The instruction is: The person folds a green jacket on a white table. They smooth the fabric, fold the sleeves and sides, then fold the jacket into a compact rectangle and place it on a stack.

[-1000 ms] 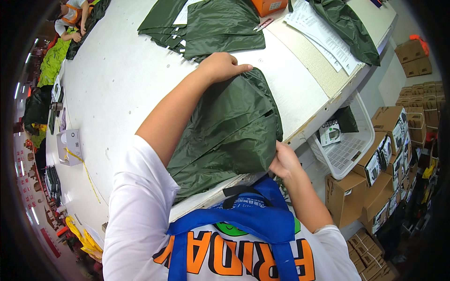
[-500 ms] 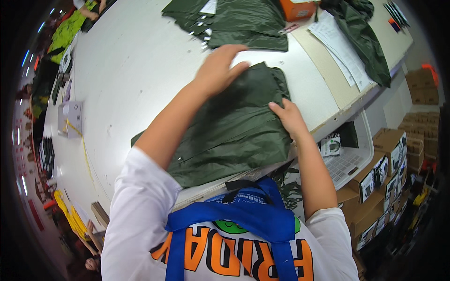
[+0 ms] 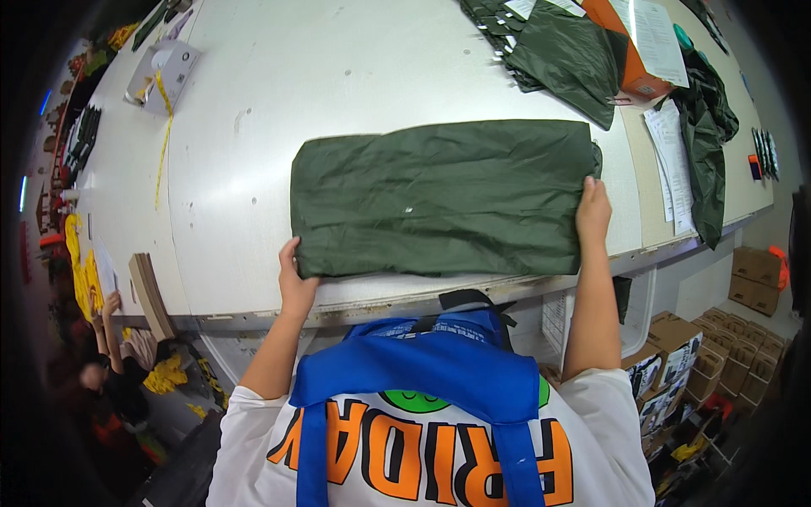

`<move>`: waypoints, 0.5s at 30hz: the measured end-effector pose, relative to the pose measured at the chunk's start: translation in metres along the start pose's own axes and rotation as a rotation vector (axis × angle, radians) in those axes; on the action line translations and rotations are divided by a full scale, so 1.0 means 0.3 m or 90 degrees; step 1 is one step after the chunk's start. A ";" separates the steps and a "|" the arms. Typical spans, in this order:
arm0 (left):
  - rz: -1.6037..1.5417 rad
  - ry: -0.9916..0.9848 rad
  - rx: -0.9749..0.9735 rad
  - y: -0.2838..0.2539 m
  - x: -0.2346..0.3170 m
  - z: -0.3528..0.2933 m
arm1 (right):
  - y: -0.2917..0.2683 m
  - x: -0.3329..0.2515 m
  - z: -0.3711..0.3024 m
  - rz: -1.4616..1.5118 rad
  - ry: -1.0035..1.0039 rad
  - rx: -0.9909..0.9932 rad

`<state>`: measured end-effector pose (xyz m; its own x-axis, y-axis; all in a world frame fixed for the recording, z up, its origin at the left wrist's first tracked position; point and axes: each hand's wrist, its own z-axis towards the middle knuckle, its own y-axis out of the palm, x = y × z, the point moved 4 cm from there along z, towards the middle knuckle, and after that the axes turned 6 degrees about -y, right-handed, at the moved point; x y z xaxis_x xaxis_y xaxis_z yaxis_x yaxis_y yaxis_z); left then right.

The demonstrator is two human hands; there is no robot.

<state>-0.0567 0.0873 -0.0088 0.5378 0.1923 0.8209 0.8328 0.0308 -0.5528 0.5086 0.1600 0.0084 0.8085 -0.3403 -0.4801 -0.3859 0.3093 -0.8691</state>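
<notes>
Half-curled, the left hand (image 3: 297, 286) grips the near left corner, and the right hand (image 3: 594, 211), likewise, the right edge of folded green cloth (image 3: 448, 203) flat on a white table (image 3: 241, 110); papers (image 3: 672, 173) and an orange box (image 3: 639, 82) lie beyond, cardboard boxes (image 3: 737, 359) farther right.

A broad white worktable (image 3: 245, 76) fills most of the upper and middle frame, its top marked with small dark spots and crossed by a thin seam toward the left; the lens bends its near edge. At right, past the table's end, shows a pale grey surface (image 3: 708, 283) (floor or wall, I cannot tell which), with brown cartons (image 3: 735, 355) stacked at lower right. Bluish-white strip lights (image 3: 23, 196) glow near the left rim, where the far room is reddish, cluttered and too small to read.
</notes>
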 end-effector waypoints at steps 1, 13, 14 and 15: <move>0.019 0.042 0.046 0.009 0.013 0.013 | -0.025 0.004 0.006 0.037 -0.007 0.035; -0.014 0.141 -0.050 -0.063 0.247 0.364 | 0.011 0.159 0.038 0.023 0.019 0.051; -0.054 0.068 -0.066 -0.033 0.247 0.461 | 0.017 0.161 0.041 0.023 0.017 0.049; -0.025 0.004 -0.095 -0.007 0.221 0.567 | 0.022 0.164 0.048 0.023 0.014 0.049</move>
<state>-0.0452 0.2668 0.0224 0.5052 0.1872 0.8425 0.8630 -0.1076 -0.4936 0.5521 0.1581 -0.0194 0.7842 -0.3464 -0.5148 -0.3796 0.3885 -0.8397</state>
